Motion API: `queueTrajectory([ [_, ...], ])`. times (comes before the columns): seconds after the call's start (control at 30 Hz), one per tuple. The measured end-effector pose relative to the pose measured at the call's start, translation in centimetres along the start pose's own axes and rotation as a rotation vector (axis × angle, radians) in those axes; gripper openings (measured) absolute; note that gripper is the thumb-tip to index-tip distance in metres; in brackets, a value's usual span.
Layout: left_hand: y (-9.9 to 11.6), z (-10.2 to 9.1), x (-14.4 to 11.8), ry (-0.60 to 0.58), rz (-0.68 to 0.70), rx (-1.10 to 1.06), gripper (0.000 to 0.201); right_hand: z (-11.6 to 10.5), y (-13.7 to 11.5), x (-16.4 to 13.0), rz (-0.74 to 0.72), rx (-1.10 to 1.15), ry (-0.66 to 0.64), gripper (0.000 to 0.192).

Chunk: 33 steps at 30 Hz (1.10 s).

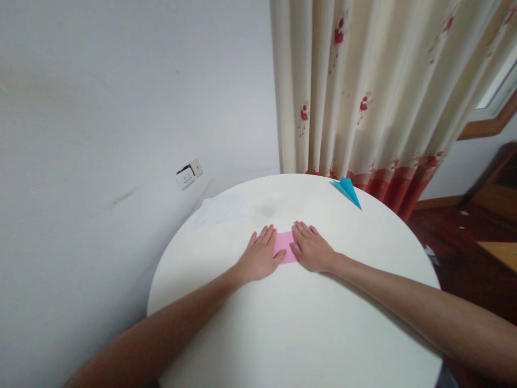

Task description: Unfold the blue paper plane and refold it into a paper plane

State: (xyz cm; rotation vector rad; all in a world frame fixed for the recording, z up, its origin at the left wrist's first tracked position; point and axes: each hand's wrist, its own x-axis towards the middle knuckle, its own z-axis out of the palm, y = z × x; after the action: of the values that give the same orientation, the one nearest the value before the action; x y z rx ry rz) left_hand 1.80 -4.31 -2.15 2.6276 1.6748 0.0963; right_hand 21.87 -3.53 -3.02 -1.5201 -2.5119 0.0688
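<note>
A pink sheet of paper (285, 247) lies on the round white table (274, 328). My left hand (260, 256) rests flat over its left side, fingers stretched forward and thumb on the paper. Over the right side lies my right hand (313, 248), also flat, with its fingers pointing away from me. Only the middle strip of the pink paper shows between the hands; both ends are covered. Neither hand grips anything.
A blue paper plane (348, 192) sits near the table's far right edge. White paper (221, 209) lies at the far left. Behind stand a wall with a socket (185, 177) and a flowered curtain (343, 97).
</note>
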Motion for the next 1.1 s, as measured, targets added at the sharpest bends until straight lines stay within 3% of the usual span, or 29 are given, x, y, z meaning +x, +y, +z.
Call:
queueTrajectory([
  [0.13, 0.1, 0.0, 0.0, 0.013, -0.027, 0.008, 0.072, -0.4, -0.5, -0.2, -0.004, -0.028, 0.043, 0.062],
  [0.37, 0.2, -0.5, 0.6, -0.039, 0.167, -0.027, 0.062, -0.5, -1.3, 0.2, -0.142, 0.023, -0.005, 0.060],
  [0.7, 0.3, -0.7, 0.1, -0.066, 0.197, -0.065, 0.065, -0.8, -1.4, -0.3, -0.069, 0.055, -0.035, 0.064],
  [1.1, 0.4, -1.0, -0.3, -0.100, 0.253, -0.075, 0.061, -0.8, 0.7, -0.5, 0.010, 0.019, -0.023, 0.065],
])
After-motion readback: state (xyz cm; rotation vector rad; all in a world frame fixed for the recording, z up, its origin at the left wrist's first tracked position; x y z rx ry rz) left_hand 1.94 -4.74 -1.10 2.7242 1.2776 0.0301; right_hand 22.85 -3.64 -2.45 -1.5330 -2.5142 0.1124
